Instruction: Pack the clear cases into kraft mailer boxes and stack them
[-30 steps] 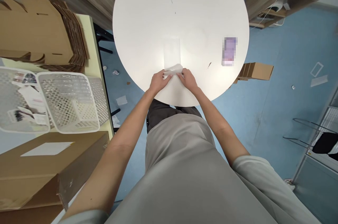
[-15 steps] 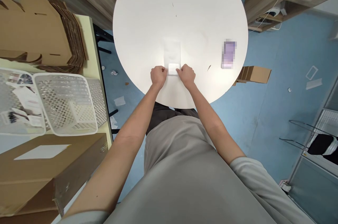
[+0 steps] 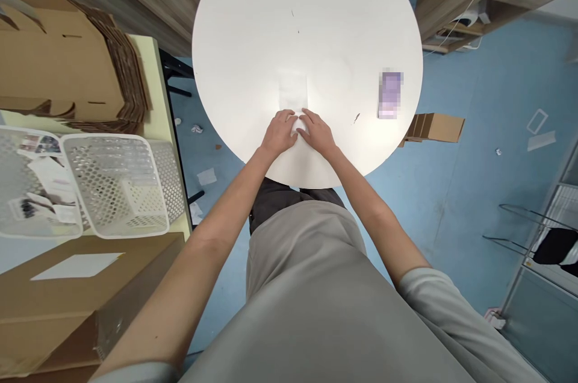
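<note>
A flat, see-through plastic bag (image 3: 293,93) lies on the round white table (image 3: 316,3) close to its near edge. At the bag's near end is a small white rectangular piece (image 3: 298,124), mostly covered by my fingers. My left hand (image 3: 280,132) grips this end from the left, fingers bent over it and thumb at the near side. From the right, my right hand (image 3: 318,133) holds the same end in a mirrored grip. The fingertips of both hands nearly meet. Whether the white piece is wholly inside the bag cannot be made out.
A blurred purple pack (image 3: 390,94) lies on the table's right side. To the left, a side table carries stacked flat cardboard (image 3: 85,64), white plastic baskets (image 3: 115,184) and a large cardboard box (image 3: 90,292). Paper scraps lie on the blue floor.
Both hands have moved inward from the bag's side edges, and the fingers now cover most of the white piece. The bag's near end is hidden beneath them.
</note>
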Motion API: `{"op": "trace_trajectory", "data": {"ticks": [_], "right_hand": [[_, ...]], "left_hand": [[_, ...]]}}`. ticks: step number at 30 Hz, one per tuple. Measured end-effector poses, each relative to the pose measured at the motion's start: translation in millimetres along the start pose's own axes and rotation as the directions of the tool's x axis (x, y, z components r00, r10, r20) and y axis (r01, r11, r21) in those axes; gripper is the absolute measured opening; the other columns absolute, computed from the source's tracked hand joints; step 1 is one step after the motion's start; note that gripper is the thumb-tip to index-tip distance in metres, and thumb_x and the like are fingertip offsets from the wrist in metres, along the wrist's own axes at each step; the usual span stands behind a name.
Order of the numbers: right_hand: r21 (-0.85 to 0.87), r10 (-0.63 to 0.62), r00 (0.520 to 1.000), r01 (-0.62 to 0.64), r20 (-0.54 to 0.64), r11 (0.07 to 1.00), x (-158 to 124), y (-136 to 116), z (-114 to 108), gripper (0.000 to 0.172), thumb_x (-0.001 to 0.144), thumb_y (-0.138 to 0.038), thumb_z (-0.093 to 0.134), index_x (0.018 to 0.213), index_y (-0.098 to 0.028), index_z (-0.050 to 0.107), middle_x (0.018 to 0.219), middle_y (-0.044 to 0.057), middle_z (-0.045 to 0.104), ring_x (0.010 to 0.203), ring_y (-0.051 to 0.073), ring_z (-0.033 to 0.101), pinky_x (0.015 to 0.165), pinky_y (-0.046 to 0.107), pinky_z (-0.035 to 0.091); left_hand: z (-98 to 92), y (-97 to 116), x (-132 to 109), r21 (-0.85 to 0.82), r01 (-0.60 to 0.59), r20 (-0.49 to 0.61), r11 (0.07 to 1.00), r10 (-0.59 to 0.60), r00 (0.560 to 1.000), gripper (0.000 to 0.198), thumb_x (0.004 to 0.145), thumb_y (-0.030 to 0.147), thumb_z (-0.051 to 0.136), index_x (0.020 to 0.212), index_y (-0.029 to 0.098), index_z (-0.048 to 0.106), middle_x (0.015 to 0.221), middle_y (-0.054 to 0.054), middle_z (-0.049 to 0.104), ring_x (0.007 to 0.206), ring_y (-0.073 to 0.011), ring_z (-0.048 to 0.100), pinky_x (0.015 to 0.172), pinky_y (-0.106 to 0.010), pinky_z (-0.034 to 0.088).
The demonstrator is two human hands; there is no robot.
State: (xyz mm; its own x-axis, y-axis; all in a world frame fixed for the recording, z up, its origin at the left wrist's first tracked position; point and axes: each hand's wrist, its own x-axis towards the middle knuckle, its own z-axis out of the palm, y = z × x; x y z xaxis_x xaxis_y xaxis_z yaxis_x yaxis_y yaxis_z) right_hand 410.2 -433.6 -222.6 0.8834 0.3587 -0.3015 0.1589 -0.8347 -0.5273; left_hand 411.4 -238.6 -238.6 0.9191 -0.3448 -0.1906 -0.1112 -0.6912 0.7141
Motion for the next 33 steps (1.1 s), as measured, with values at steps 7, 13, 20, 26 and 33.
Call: {"op": "trace_trajectory", "data": {"ticks": [7, 13, 20, 26, 33], "right_hand": [[0.023, 0.013, 0.997, -0.015, 0.072, 1.0, -2.9, -0.2, -7.3, 0.046, 0.11, -0.032, 0.063, 0.155, -0.024, 0.058, 0.182, 0.014, 0.042, 0.165, 0.033, 0.042, 0.129, 0.06, 0.047], [0.031, 0.03, 0.998, -0.032, 0.059, 0.999, -5.6, -2.8, -4.6, 0.06, 0.112, -0.05, 0.06, 0.163, -0.02, 0.051, 0.181, 0.019, 0.042, 0.166, 0.037, 0.041, 0.129, 0.062, 0.045], [0.084, -0.03, 0.995, 0.022, 0.094, 0.996, -37.1, 8.7, -4.9, 0.064, 0.114, -0.058, 0.054, 0.163, -0.018, 0.056, 0.172, 0.018, 0.055, 0.155, 0.037, 0.052, 0.127, 0.056, 0.047], [0.216, 0.135, 0.988, -0.147, 0.07, 0.965, -27.6, 0.7, -5.4, 0.05, 0.117, -0.054, 0.049, 0.15, -0.02, 0.066, 0.151, 0.016, 0.069, 0.13, 0.03, 0.068, 0.108, 0.043, 0.058], [0.186, 0.362, 0.932, -0.358, 0.015, 0.915, 11.2, -6.4, -1.4, 0.036, 0.116, -0.055, 0.053, 0.108, -0.024, 0.069, 0.113, 0.01, 0.076, 0.102, 0.027, 0.072, 0.093, 0.038, 0.059]], "left_hand": [[-22.8, -1.2, 3.8, -0.009, 0.006, 0.173, 1.0, -0.004, 0.985, 0.056, 0.093, 0.026, 0.071, 0.148, 0.021, 0.065, 0.172, -0.018, 0.053, 0.162, -0.0401, 0.045, 0.136, -0.062, 0.035], [-28.4, 2.6, 2.1, 0.023, 0.047, 0.205, 0.999, -0.051, 0.977, 0.064, 0.086, 0.025, 0.076, 0.149, 0.018, 0.066, 0.177, -0.018, 0.049, 0.163, -0.0416, 0.046, 0.136, -0.058, 0.034], [-34.8, 5.2, -24.1, -0.042, 0.156, 0.243, 0.987, -0.141, 0.96, 0.061, 0.089, 0.039, 0.076, 0.147, 0.024, 0.071, 0.167, -0.011, 0.062, 0.156, -0.0381, 0.056, 0.132, -0.048, 0.04], [-32.8, 10.9, -22.8, -0.111, 0.272, 0.183, 0.956, -0.249, 0.951, 0.046, 0.102, 0.05, 0.059, 0.137, 0.024, 0.075, 0.146, -0.012, 0.076, 0.133, -0.0362, 0.069, 0.117, -0.046, 0.051], [-9.2, 9.6, 10.3, -0.136, 0.501, -0.035, 0.854, -0.51, 0.859, 0.044, 0.107, 0.065, 0.055, 0.096, 0.025, 0.07, 0.092, -0.013, 0.075, 0.103, -0.0381, 0.072, 0.096, -0.047, 0.053]]}}
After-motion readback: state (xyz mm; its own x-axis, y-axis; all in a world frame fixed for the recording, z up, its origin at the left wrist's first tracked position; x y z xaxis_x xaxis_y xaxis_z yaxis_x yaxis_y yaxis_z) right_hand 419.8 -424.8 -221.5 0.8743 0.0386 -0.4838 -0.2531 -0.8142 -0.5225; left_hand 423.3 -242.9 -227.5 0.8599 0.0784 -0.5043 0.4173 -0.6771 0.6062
